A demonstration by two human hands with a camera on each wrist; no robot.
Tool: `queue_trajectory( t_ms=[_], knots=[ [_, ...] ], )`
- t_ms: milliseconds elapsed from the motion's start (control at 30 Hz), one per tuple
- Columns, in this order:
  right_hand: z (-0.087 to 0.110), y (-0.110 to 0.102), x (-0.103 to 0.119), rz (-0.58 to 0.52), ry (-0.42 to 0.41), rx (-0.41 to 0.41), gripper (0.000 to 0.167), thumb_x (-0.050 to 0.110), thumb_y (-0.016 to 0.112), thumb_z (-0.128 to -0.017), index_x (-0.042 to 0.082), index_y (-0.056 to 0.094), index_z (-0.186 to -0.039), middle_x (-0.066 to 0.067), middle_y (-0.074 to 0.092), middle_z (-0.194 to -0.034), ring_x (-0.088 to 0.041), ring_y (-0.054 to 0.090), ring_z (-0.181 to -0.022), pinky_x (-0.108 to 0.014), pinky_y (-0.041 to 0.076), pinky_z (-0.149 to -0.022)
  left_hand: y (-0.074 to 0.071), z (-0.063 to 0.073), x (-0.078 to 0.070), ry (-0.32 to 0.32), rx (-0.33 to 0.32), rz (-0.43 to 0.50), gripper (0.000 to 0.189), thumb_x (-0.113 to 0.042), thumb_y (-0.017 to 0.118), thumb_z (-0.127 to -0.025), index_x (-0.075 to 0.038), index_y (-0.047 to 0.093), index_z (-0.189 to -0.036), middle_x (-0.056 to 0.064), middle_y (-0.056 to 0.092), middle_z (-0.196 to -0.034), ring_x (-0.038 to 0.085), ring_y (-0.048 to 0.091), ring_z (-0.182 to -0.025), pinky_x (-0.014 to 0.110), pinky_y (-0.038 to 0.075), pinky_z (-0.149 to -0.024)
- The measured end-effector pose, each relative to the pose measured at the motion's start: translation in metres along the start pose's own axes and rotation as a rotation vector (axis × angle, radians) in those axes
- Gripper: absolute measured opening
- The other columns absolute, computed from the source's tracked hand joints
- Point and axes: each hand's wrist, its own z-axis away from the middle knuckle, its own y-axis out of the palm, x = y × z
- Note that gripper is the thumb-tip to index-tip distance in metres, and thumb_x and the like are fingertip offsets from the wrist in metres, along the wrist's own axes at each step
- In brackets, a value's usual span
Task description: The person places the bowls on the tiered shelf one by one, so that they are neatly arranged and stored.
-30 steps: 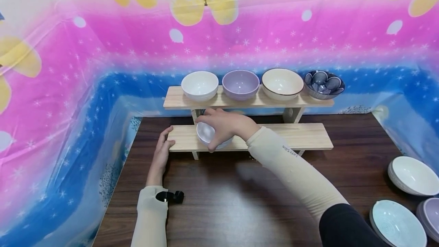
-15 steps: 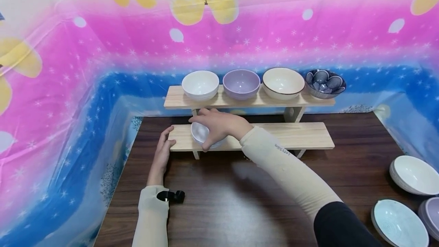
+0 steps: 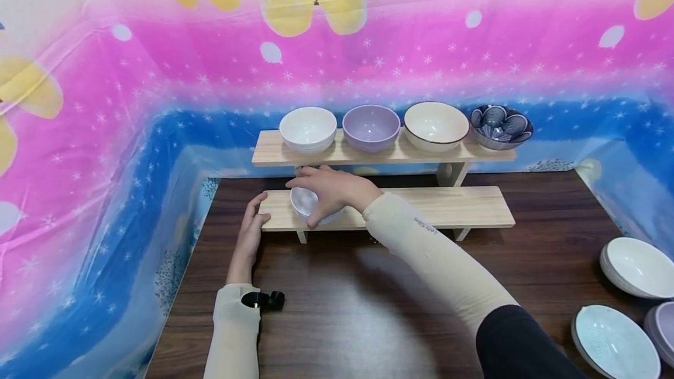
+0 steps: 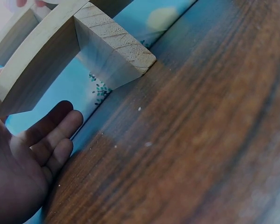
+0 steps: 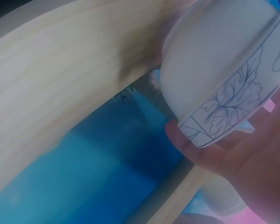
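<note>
My right hand (image 3: 342,188) grips a small white bowl (image 3: 303,200) by its rim, over the left part of the lower board (image 3: 447,206) of a two-tier wooden shelf. In the right wrist view the bowl (image 5: 238,88) shows a blue leaf-pattern band along its rim, with the thumb and fingers around it. The board is close below the bowl; whether they touch cannot be told. At the board's left end, my left hand (image 3: 247,235) holds the wood, thumb at the front. In the left wrist view several fingers (image 4: 60,126) hang below the board, slightly bent.
On the upper board (image 3: 284,158) stand a white bowl (image 3: 308,127), a purple bowl (image 3: 371,126), a cream bowl (image 3: 436,124) and a dark bowl (image 3: 502,140) of patterned spoons. More bowls, white (image 3: 637,268), pale blue (image 3: 613,341) and purple (image 3: 664,332), stand on the table's right side.
My right hand has moved a little to the left along the lower board with the white bowl. The left hand has stayed at the board's end.
</note>
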Motion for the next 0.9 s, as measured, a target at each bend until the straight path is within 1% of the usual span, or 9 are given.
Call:
queue_trajectory(
  t_ms=[233,367,567,700,900],
  knots=[
    [-0.008,0.004,0.000,0.009,-0.007,-0.010,0.092,0.044,0.086,-0.084,0.029,0.042,-0.164,-0.003,0.034,-0.168,-0.035,0.037,-0.144,-0.054,0.045,-0.107,0.001,0.001,0.000,0.005,0.015,0.004,0.060,-0.012,0.045,-0.104,-0.011,0.037,-0.163,0.008,0.024,-0.172,0.033,0.023,-0.156,0.054,0.018,-0.123],
    [-0.013,0.007,0.001,0.014,-0.008,-0.011,0.093,0.046,0.085,-0.084,0.029,0.041,-0.164,-0.003,0.033,-0.169,-0.035,0.038,-0.144,-0.056,0.045,-0.107,0.000,0.000,0.000,0.004,0.005,0.000,0.059,-0.012,0.045,-0.104,-0.011,0.038,-0.163,0.008,0.026,-0.171,0.031,0.022,-0.156,0.054,0.017,-0.123],
    [-0.017,0.010,0.002,0.031,0.005,-0.017,0.090,0.047,0.084,-0.086,0.031,0.042,-0.164,-0.002,0.033,-0.169,-0.034,0.036,-0.148,-0.061,0.041,-0.111,0.001,0.001,-0.003,-0.008,0.011,0.006,0.061,-0.012,0.045,-0.104,-0.011,0.036,-0.164,0.008,0.024,-0.172,0.032,0.021,-0.157,0.054,0.017,-0.123],
    [-0.018,0.013,0.002,0.040,0.008,-0.019,0.089,0.047,0.084,-0.085,0.031,0.043,-0.163,-0.001,0.033,-0.169,-0.035,0.034,-0.150,-0.065,0.037,-0.112,0.000,0.001,-0.002,-0.017,0.011,0.008,0.061,-0.013,0.045,-0.104,-0.011,0.037,-0.164,0.008,0.024,-0.172,0.032,0.023,-0.156,0.054,0.018,-0.122],
    [-0.017,0.019,0.002,0.062,0.001,-0.053,0.089,0.050,0.085,-0.084,0.032,0.046,-0.162,-0.001,0.035,-0.169,-0.036,0.032,-0.151,-0.067,0.035,-0.112,0.000,0.002,-0.001,-0.015,0.011,0.019,0.060,-0.013,0.045,-0.104,-0.012,0.037,-0.164,0.006,0.025,-0.172,0.030,0.023,-0.156,0.053,0.017,-0.123]
  ],
)
